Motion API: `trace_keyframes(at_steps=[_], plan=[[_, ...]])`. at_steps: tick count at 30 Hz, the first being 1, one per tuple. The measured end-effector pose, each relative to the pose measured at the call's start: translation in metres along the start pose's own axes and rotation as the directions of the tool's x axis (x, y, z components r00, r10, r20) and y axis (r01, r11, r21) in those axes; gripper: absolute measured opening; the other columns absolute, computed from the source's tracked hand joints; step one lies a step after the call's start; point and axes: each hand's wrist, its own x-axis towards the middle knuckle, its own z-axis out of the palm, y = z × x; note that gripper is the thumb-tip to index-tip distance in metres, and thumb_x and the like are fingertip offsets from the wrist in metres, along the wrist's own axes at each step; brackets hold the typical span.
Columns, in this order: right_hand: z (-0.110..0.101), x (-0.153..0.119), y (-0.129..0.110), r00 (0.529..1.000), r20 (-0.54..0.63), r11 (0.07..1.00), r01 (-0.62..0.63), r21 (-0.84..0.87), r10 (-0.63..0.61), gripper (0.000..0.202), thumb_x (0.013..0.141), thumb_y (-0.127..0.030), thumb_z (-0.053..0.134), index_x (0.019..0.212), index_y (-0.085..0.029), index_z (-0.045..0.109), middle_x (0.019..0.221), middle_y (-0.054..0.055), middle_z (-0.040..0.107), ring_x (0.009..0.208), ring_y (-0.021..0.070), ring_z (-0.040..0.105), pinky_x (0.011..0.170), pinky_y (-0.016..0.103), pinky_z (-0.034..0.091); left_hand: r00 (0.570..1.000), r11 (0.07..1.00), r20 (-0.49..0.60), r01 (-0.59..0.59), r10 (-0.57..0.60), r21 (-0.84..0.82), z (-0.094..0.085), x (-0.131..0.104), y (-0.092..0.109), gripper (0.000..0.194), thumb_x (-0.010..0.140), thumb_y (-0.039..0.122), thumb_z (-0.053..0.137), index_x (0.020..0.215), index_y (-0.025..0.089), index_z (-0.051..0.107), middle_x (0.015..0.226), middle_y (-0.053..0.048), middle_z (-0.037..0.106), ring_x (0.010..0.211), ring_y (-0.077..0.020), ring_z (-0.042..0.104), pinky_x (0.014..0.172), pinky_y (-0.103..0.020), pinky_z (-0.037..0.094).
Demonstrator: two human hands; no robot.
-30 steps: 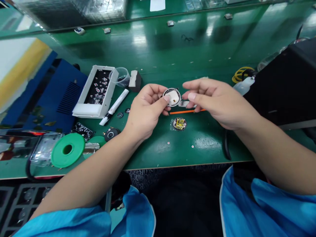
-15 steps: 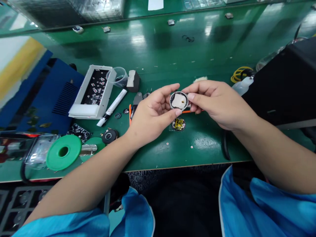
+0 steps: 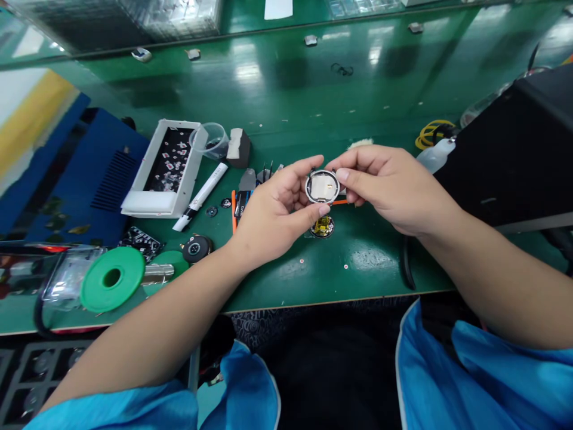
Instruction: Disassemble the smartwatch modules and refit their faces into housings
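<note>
Silver-rimmed round case [image 3: 322, 187] between both hands [image 3: 280, 212]

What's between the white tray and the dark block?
A clear cup, between the white tray and dark block; head view shows its edge overlapping the tray.

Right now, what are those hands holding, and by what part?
The left hand and right hand hold a small round case by its rim, open side showing.

The light is bright and comes from above. White glare lies near the far edge of the tabletop [image 3: 277, 101]. The left side looks stretched and slightly blurred.
</note>
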Motion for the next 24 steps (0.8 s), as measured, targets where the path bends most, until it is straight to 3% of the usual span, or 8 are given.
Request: trace_keyframes(at_steps=[10, 16, 20, 24], plan=[[0.001, 0.002, 0.001, 1.000, -0.014, 0.994, -0.007, 0.105, 0.008, 0.006, 0.103, -0.024, 0.084, 0.103, -0.024, 0.090, 0.087, 0.002, 0.079, 0.070, 0.0145, 0.061, 0.067, 0.029, 0.059, 0.993, 0.994, 0.056, -0.104, 0.103, 0.021, -0.004, 0.000, -0.012, 0.066, 0.097, 0.032, 0.100, 0.161, 0.027, 0.081, 0.123, -0.007, 0.089, 0.101, -0.0232, 0.086, 0.091, -0.039, 0.079], [0.001, 0.001, 0.004, 0.999, -0.003, 0.995, 0.034, 0.099, -0.034, 0.008, 0.103, -0.029, 0.084, 0.106, -0.024, 0.089, 0.091, 0.003, 0.081, 0.078, 0.0171, 0.067, 0.071, 0.031, 0.061, 0.972, 0.937, 0.055, -0.236, 0.230, 0.258, -0.007, -0.001, -0.017, 0.073, 0.098, 0.025, 0.094, 0.169, 0.031, 0.077, 0.124, -0.007, 0.089, 0.092, -0.0220, 0.083, 0.079, -0.035, 0.075], [0.000, 0.001, 0.006, 0.998, -0.009, 0.997, 0.057, 0.061, -0.056, 0.010, 0.104, -0.031, 0.083, 0.108, -0.024, 0.090, 0.093, 0.003, 0.081, 0.083, 0.0187, 0.071, 0.075, 0.032, 0.063, 0.933, 0.854, 0.083, -0.354, 0.350, 0.381, -0.009, -0.001, -0.017, 0.077, 0.098, 0.021, 0.093, 0.172, 0.035, 0.074, 0.131, -0.005, 0.089, 0.087, -0.0195, 0.081, 0.079, -0.034, 0.075], [0.000, 0.001, 0.005, 0.997, -0.018, 0.997, 0.075, 0.027, -0.075, 0.012, 0.104, -0.028, 0.080, 0.108, -0.023, 0.090, 0.095, 0.003, 0.083, 0.086, 0.0192, 0.072, 0.081, 0.033, 0.065, 0.915, 0.798, 0.102, -0.391, 0.391, 0.459, -0.009, -0.001, -0.015, 0.075, 0.102, 0.022, 0.090, 0.173, 0.037, 0.071, 0.145, -0.006, 0.088, 0.087, -0.0176, 0.081, 0.082, -0.032, 0.075]])
